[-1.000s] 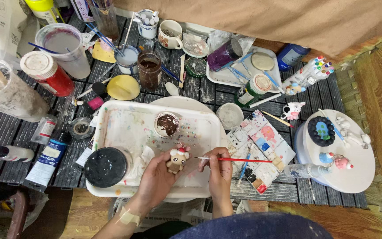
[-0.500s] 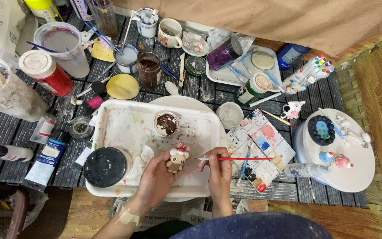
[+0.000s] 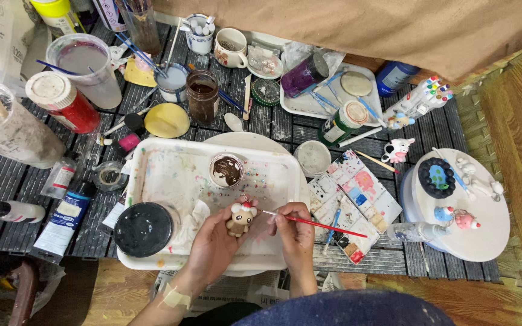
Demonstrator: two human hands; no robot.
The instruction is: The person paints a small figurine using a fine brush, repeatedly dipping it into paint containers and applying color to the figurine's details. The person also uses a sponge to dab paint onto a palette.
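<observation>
Over the white tray (image 3: pixel 152 175), left hand (image 3: pixel 212 244) cradles the bear figurine (image 3: pixel 240 219); right hand (image 3: pixel 294 232) pinches a red brush (image 3: pixel 315 223), painting its head; the next stroke needs steady, light touch.

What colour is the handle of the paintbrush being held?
Red; the paintbrush in the right hand shows clearly in the head view.

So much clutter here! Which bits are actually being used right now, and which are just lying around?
In use:
left hand
bear figurine
right hand
red-handled paintbrush
white tray

Lying about:
brown paint cup
paint palette
black lid
red jar
cow figurine
</observation>
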